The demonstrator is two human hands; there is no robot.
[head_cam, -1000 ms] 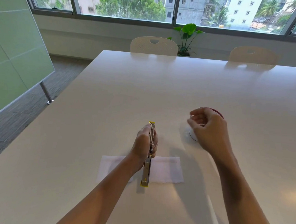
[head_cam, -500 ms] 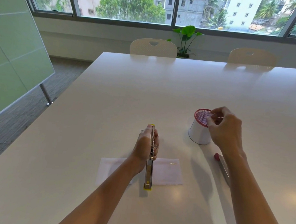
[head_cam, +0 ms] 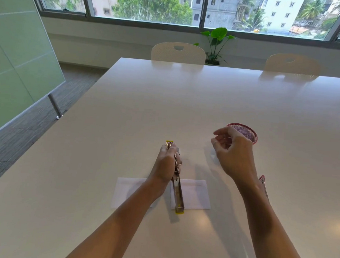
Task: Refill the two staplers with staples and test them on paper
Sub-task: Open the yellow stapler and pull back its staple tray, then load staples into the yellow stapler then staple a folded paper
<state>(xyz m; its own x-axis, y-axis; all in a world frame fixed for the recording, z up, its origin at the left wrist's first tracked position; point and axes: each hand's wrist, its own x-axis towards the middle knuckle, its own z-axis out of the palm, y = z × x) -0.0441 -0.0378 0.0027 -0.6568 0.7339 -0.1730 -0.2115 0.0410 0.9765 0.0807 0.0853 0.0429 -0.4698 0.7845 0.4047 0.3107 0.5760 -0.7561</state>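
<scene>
- Meeting room with a big white surface, a row of windows at the far end, two pale chairs pushed in and a green plant between them. A frosted green board stands off to the left.
- Left hand has its fingers curled round the yellow stapler, which is swung wide open, its near end over the paper and its far end sticking out past the fingers.
- The paper lies flat on the surface, partly under the left forearm.
- Right hand hovers just in front of the red mesh cup, thumb and forefinger pinching a thin strip of staples, the other fingers loosely spread.
- The red stapler lies on the surface, mostly hidden behind the right wrist.
</scene>
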